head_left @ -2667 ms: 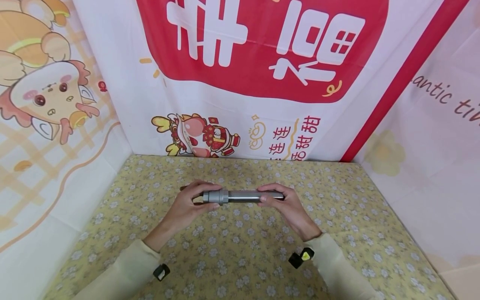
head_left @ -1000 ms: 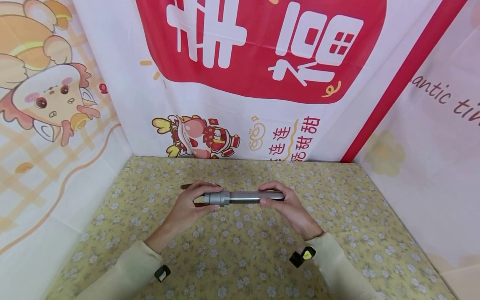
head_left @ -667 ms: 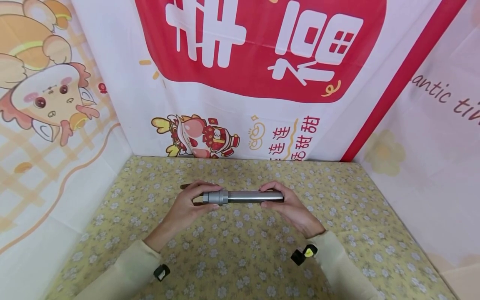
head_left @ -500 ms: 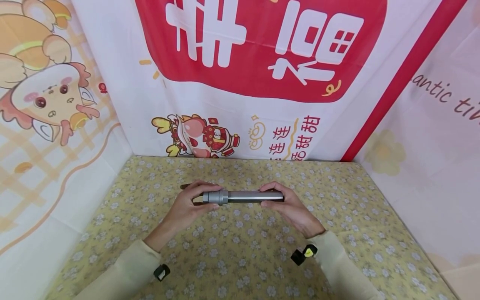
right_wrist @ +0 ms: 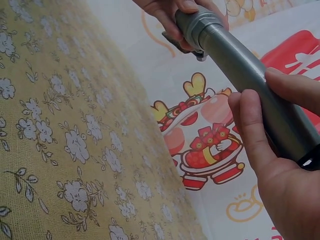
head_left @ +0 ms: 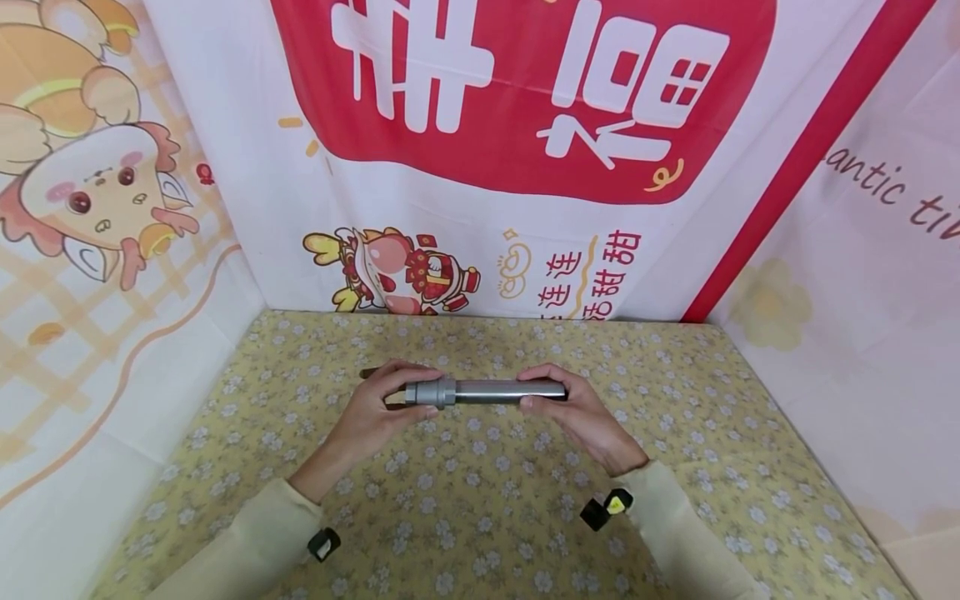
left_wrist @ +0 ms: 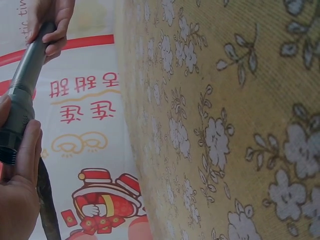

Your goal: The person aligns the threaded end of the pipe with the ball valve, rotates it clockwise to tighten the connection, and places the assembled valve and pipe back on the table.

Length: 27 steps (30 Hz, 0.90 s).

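Observation:
Both hands hold a smooth grey metal pipe (head_left: 487,392) level above the table, with a wider hexagonal-collared pipe fitting (head_left: 435,392) on its left end. My left hand (head_left: 375,410) grips the fitting, fingers on the far side and thumb on the near side. Around the pipe near its right end curls my right hand (head_left: 581,417). In the left wrist view the fitting's open end (left_wrist: 7,150) faces the camera, and thread lines show where pipe and fitting meet. A dark, narrow bar (left_wrist: 47,200) sticks out behind the left hand; how it joins the fitting is hidden.
A yellow flowered cloth (head_left: 480,500) covers the table under the hands. A white printed curtain (head_left: 450,183) hangs along the back edge, and printed sheets stand at left and right. Small black devices (head_left: 324,545) sit on both sleeves.
The right thumb has shifted from over the pipe towards its near side, and the right wrist has moved slightly right. The left hand has kept its grip, nearly still.

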Tool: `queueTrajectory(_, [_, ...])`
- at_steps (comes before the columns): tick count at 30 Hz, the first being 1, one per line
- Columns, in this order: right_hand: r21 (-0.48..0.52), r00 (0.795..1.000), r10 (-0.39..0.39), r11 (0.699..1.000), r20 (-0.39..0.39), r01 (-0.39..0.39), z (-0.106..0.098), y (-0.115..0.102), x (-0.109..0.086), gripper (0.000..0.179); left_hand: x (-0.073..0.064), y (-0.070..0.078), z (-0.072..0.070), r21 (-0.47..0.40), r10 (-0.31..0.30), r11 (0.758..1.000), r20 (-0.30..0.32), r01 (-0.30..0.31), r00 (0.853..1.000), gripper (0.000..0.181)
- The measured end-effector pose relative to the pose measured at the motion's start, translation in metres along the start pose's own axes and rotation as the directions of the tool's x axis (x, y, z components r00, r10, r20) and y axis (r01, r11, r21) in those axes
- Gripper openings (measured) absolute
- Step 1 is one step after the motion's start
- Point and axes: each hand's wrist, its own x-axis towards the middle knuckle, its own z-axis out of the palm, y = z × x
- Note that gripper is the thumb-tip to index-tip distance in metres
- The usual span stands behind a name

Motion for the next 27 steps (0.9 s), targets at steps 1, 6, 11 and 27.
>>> queueTrajectory(1, [0.000,1.000,-0.001,1.000,-0.002,0.001,-0.0001,0.0002,0.0001,0.053,0.0000,-0.0002,0.0000,-0.002,0.000,1.000,-0.001,0.000,1.000,0.043])
queueTrajectory(6, [-0.006,1.000,0.000,1.000,-0.016,0.000,-0.0001,0.0003,0.0003,0.048,0.0003,-0.0013,0.0002,0.004,0.001,1.000,-0.003,-0.001,1.000,0.043])
queueTrajectory(11, [0.011,1.000,0.012,1.000,-0.026,-0.011,0.0005,0.0010,0.0010,0.053,0.0008,-0.0017,0.0005,0.008,0.000,1.000,-0.004,0.000,1.000,0.043])
queueTrajectory(27, [0.069,0.998,0.014,0.998,-0.059,-0.010,0.0041,0.0016,0.0021,0.047,0.0000,0.0010,0.0022,0.009,0.020,1.000,-0.003,-0.020,1.000,0.043])
